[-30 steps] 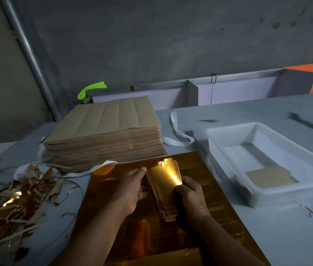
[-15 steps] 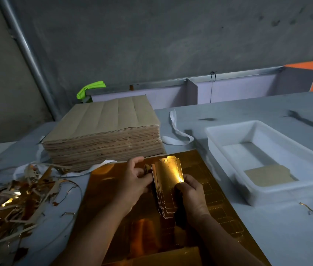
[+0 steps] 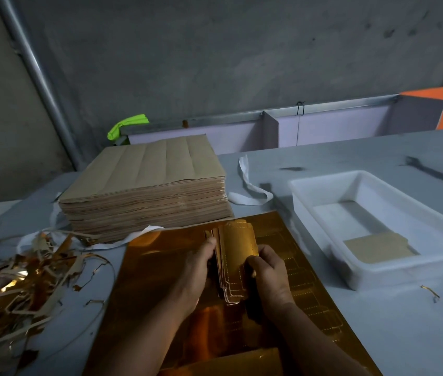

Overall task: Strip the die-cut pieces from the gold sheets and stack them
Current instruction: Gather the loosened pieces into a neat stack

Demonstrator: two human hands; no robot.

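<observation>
Here, both hands close on the bundle of cut pieces. The left hand wraps round its left edge; the right hand pinches its right edge, fingers curled. We read the bundle as held up on edge and tilted, its near end stepped rather than flush.

It hangs over the middle of the gold sheet, which lies flat on the table. More die-cut outlines show on the sheet's right half.
- Right of the sheet: white tray, with one brown piece lying flat inside.
- Past the sheet's far-left corner: tall stack of brown sheets.
- Left of the sheet: heap of scrap trimmings.
- Past its far edge: a loose white strap.

Risks, as we judge them:
- The pieces look thin and slick, so a slack squeeze while squaring could let inner ones slide out and splay over the sheet.
- Too hard a squeeze could crease the tabs or dotted fold lines.
- The uneven end may snag when the bundle is set down.
</observation>
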